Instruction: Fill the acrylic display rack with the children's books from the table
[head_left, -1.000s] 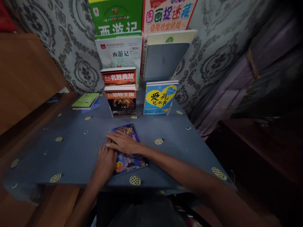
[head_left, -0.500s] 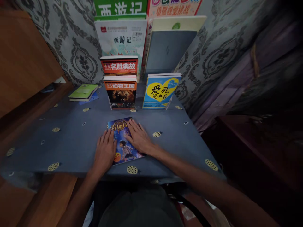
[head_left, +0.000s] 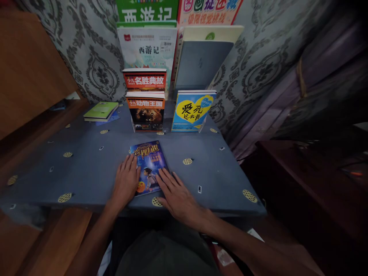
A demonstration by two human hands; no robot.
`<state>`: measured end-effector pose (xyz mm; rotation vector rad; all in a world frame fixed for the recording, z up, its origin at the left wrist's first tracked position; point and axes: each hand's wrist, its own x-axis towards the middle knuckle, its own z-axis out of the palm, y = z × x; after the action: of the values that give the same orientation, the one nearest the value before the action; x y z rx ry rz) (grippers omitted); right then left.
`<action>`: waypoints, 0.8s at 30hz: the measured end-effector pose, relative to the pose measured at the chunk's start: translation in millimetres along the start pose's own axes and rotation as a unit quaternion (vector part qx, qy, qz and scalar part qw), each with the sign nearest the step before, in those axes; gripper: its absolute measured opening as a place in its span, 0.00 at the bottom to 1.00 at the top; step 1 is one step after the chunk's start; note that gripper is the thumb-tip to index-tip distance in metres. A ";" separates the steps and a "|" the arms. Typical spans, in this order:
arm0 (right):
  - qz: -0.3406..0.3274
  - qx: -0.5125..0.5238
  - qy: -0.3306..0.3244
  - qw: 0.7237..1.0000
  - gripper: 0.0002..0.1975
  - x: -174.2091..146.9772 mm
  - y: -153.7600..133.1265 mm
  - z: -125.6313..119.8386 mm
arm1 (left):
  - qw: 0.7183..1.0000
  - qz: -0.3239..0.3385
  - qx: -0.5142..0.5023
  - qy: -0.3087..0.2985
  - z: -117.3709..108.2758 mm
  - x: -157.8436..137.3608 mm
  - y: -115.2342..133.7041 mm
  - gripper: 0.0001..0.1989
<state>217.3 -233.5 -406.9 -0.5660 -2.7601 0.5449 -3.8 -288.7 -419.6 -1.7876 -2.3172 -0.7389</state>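
Observation:
A blue paperback book [head_left: 151, 163] with gold lettering and a cartoon child on its cover lies closed on the table, slightly turned. My left hand [head_left: 127, 177] rests along its left edge, fingers stretched out, fingertips touching the cover's side. Over the book's lower right corner lies my right hand [head_left: 178, 193], open, with fingers spread and pointing up and left. That hand hides the corner beneath it. Neither hand grips the book.
Behind the book stand an orange lion-cover book [head_left: 148, 115] and a blue-and-yellow book [head_left: 191, 113] in holders. Taller books, including a grey-blue one [head_left: 201, 63], rise behind them. A green book [head_left: 100, 111] lies at the back left of the patterned tablecloth [head_left: 86, 168].
My right hand has slid from the upper right of the cover down to its lower right corner, uncovering the title. My left hand stays at the left edge.

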 end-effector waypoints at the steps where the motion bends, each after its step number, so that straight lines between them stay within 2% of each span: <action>1: -0.009 0.016 -0.004 1.000 0.33 -4.2 0.5 -2.7 | 1.000 0.002 0.001 -0.002 -0.4 -0.3 -0.2 0.25; 3: -0.016 0.053 -0.004 0.998 0.31 -8.8 3.6 -8.2 | 1.000 0.007 0.006 -0.001 -0.8 -0.9 -1.0 0.25; 6: 0.014 0.092 0.025 0.995 0.27 -3.7 13.4 -13.0 | 1.000 0.001 0.016 0.003 -0.6 -1.7 -2.0 0.25; 9: 0.053 0.087 0.052 0.993 0.27 14.4 24.4 -10.8 | 1.000 -0.016 0.009 -0.002 1.0 -2.1 -2.2 0.27; 12: 0.062 0.066 0.048 0.995 0.29 34.4 29.6 -4.4 | 1.000 -0.024 -0.007 0.003 2.6 -2.2 -2.6 0.27; 17: 0.064 0.060 0.046 0.995 0.30 46.0 27.0 3.2 | 0.993 -0.049 -0.109 0.023 -5.2 0.4 -1.9 0.23; 21: 0.065 0.066 0.037 0.995 0.31 44.0 25.9 2.2 | 0.959 -0.127 -0.254 0.017 -18.3 5.9 3.6 0.23; 24: 0.073 0.069 0.030 0.995 0.31 43.5 26.2 0.2 | 0.903 -0.185 -0.385 0.046 -20.2 9.2 9.4 0.24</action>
<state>187.1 -192.7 -409.7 -0.7414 -2.6138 0.7316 -1.7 -288.0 -395.6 -1.4438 -2.5127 -1.9757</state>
